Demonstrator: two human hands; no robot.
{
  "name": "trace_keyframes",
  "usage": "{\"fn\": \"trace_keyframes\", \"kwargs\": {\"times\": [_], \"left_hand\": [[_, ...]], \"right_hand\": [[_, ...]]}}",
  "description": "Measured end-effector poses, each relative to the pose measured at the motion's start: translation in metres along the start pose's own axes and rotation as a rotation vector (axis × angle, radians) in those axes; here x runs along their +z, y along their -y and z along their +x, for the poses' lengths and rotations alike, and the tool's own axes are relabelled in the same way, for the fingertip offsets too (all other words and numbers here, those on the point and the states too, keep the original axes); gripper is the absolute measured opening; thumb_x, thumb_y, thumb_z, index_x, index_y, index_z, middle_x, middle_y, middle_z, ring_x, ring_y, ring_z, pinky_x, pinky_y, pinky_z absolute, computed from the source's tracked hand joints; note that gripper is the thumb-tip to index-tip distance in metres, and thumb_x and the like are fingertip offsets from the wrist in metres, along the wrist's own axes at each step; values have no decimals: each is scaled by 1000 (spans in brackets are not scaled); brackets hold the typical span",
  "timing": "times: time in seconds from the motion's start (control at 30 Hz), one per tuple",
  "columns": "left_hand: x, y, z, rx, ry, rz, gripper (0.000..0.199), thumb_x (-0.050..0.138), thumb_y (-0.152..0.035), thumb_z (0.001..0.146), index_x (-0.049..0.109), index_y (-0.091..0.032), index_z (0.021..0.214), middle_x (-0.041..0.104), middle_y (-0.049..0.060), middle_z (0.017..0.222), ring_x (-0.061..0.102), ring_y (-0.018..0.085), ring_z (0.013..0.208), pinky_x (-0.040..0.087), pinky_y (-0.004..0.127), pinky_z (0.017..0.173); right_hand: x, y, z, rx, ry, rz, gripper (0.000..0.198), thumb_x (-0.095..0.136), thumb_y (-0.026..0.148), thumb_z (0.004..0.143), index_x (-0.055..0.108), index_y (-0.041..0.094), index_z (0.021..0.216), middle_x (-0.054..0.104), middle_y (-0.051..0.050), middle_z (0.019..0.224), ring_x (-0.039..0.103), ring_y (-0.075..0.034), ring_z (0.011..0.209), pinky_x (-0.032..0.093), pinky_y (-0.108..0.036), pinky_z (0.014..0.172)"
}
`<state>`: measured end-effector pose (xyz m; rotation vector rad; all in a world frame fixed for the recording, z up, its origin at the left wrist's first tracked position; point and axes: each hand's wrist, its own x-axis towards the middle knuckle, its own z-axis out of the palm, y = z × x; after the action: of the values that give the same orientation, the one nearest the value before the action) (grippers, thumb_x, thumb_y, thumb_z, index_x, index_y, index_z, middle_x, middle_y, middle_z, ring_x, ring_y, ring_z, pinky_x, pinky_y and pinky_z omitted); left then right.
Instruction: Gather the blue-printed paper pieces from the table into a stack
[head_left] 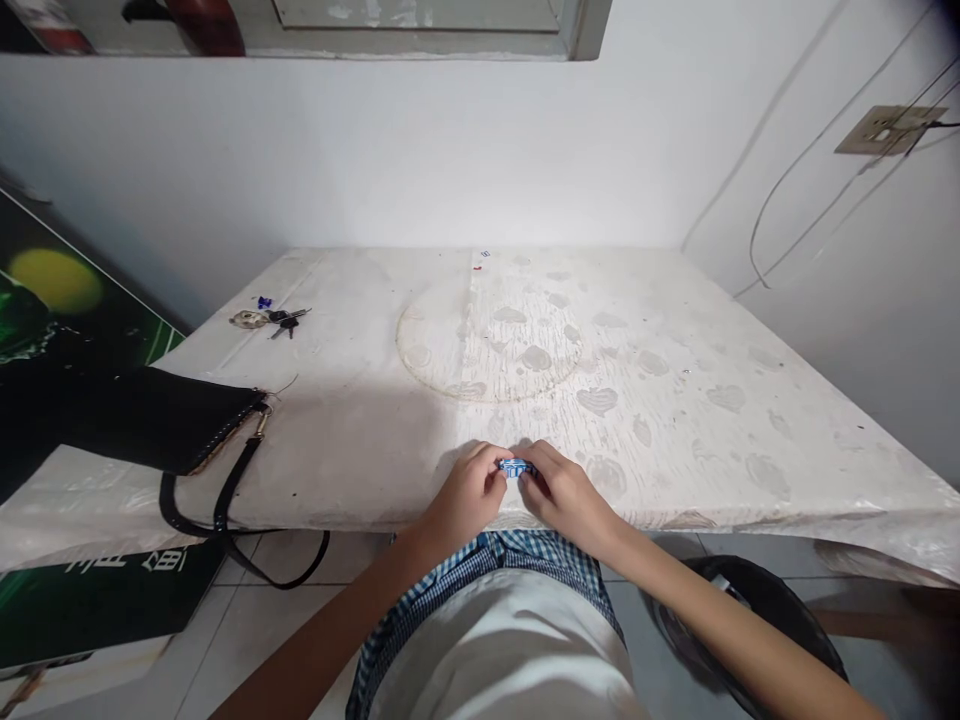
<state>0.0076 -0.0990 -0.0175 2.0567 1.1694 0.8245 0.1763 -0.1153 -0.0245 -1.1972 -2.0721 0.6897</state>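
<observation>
Close to the table's front edge, my left hand (pixel 474 486) and my right hand (pixel 559 488) meet around a small blue-and-white object (pixel 515 467). Its kind is too small to make out; it looks like a little printed block or packet. Thumb and fingers of the left hand pinch one end. The right hand's fingers are closed on the other end. Only the middle of the object shows between the fingertips. Beneath both hands lies a pale patterned plastic tablecloth (pixel 360 440).
On the left of the table are keys (pixel 284 322), a small blue item (pixel 264 302) and a black bag (pixel 150 415) whose strap hangs over the edge. Tiny red (pixel 477 268) and blue pieces (pixel 485 254) lie near the wall. A black bin (pixel 795 610) stands below right.
</observation>
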Motion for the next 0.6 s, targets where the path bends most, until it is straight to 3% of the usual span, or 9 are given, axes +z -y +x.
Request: {"fn": "trace_keyframes", "kwargs": {"times": [0.13, 0.27, 0.6], "left_hand": [[-2, 3, 3, -61, 24, -141, 22, 40, -12, 82, 60, -18, 91, 60, 2, 74, 56, 15, 71, 47, 29, 69], [-2, 12, 8, -174, 68, -342, 21, 39, -20, 85, 59, -14, 88, 57, 0, 58, 55, 13, 56, 47, 26, 58], [2, 15, 9, -193, 37, -345, 16, 47, -23, 81, 60, -14, 84, 53, -2, 56, 52, 11, 52, 42, 22, 50]], "right_hand": [[-1, -1, 0, -11, 6, 8, 38, 41, 4, 84, 52, 21, 116, 54, -7, 100, 56, -19, 85, 48, -33, 72], [-3, -1, 1, -9, 27, 31, 37, 42, 5, 84, 52, 22, 116, 54, -7, 101, 56, -18, 86, 48, -33, 72], [-2, -1, 0, 9, 46, -29, 38, 41, 7, 85, 51, 23, 118, 53, -7, 103, 57, -18, 79, 48, -32, 67]]}}
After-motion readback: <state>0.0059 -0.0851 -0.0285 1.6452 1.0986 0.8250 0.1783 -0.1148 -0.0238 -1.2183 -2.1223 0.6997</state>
